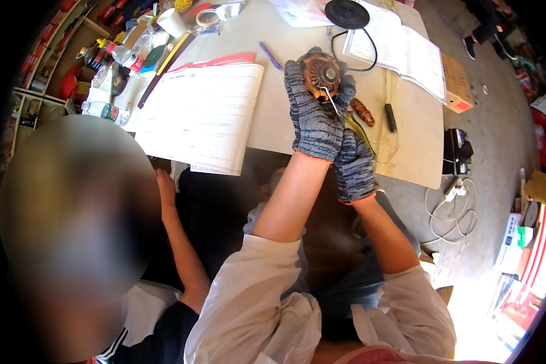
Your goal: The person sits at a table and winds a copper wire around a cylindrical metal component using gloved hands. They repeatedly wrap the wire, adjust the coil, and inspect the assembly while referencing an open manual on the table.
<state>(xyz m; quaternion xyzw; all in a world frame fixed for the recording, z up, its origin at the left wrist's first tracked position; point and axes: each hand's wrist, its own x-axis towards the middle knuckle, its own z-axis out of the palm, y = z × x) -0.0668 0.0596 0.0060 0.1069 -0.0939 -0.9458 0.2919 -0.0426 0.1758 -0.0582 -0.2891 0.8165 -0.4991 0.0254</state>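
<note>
My left hand (314, 124), in a grey-and-black knitted glove, is closed around a round copper-coloured motor armature (321, 74) with a metal shaft end at its centre. Just beneath it, my right hand (353, 167), gloved alike, is closed on a thin metal-shafted tool (332, 100); its tip touches or nearly touches the armature's face. The tool's grip is hidden in the glove. Beside the right fingers lies a yellow-and-dark handle (360, 128), whose kind I cannot make out. A bundle of copper wire (363, 113) rests to the right of both hands.
On the table (415, 159) are an open booklet (406, 57), a black-handled tool (390, 118), a black disc with a cable (347, 13), a blue pen (271, 56) and printed sheets (194, 115). Another person's hand (167, 188) is at the left edge. A power strip (455, 190) lies on the floor.
</note>
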